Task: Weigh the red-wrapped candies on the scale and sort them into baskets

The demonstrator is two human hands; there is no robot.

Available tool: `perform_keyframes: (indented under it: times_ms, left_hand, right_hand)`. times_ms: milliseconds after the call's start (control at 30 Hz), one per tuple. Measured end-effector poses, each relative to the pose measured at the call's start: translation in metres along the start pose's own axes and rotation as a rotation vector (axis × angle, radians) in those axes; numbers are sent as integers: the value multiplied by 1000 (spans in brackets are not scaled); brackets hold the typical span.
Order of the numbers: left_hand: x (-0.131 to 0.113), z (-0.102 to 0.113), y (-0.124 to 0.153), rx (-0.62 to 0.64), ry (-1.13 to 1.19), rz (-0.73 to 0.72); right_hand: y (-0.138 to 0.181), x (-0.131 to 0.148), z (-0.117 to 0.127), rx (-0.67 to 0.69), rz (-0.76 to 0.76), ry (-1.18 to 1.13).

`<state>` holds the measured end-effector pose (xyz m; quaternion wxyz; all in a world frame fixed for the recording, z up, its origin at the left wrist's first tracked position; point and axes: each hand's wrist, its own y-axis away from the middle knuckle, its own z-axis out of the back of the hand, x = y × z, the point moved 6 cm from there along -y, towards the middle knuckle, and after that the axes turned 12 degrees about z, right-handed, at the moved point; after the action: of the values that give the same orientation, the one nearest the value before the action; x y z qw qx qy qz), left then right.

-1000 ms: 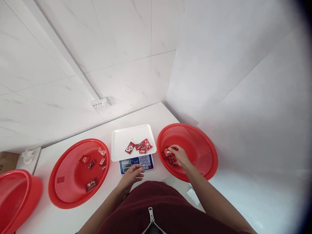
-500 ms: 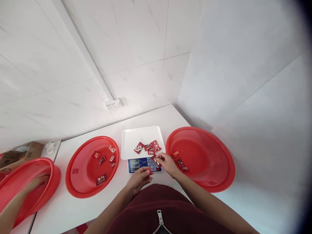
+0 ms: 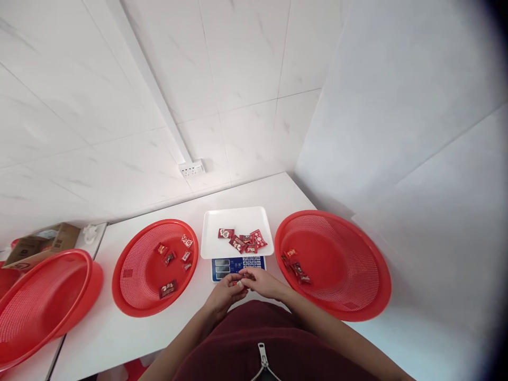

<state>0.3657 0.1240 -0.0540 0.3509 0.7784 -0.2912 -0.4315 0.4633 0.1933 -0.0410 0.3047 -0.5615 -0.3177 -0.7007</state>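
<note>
My left hand (image 3: pixel 226 292) and my right hand (image 3: pixel 264 282) meet in front of the blue keypad of a weighing scale (image 3: pixel 216 277). Their closed fingers touch, with small red wrapped candies (image 3: pixel 246 275) between them, mostly hidden by the fingertips. Just beyond, several red candy packets (image 3: pixel 238 243) lie loosely grouped on the scale's white tray (image 3: pixel 234 219). One packet (image 3: pixel 226 233) sits slightly apart, to the left of the others.
Left of the scale, a red mesh basket (image 3: pixel 133 288) holds several wrapped candies. Another red basket (image 3: pixel 349 264) stands to the right, with candies at its left side. Farther left are a tilted red basket (image 3: pixel 85 296) and a cardboard box (image 3: pixel 65 238). A socket (image 3: pixel 191 168) is on the wall.
My right hand has drawn back from the tray edge to my left hand. Another packet lies on the tray, and one there has shifted. The other person's hand has left the far-left basket.
</note>
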Motion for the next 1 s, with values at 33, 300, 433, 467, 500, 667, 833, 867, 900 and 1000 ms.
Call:
perform_keyframes:
  times_ms: [33, 300, 433, 467, 500, 667, 833, 867, 900, 1000]
  left_hand:
    - [0, -2, 0, 3, -36, -7]
    - [-5, -6, -3, -90, -377, -99]
    - [-4, -8, -3, -83, -486, -93]
    - [-3, -8, -3, -83, -495, -88]
    - [-3, -7, -2, -83, -493, -85]
    - [-9, -8, 1, -60, -364, -109]
    - [-17, -18, 7, 48, -265, -126]
    - [-18, -20, 8, 66, -268, -120]
    - [-19, -23, 9, 81, -272, -112]
    - [-21, -28, 11, 110, -262, -72]
  right_hand:
    - [1, 0, -2, 12, -16, -16]
    - [8, -6, -2, 85, -175, -133]
    - [11, -9, 1, 49, -180, -114]
    - [11, -9, 2, 31, -177, -118]
    - [11, -8, 3, 12, -175, -129]
    - [11, -7, 5, -8, -183, -193]
    - [12, -6, 0, 118, -133, -204]
    - [13, -5, 0, 129, -111, -211]
    - [13, -4, 1, 130, -90, -218]
    - [13, 1, 4, 114, -38, -225]
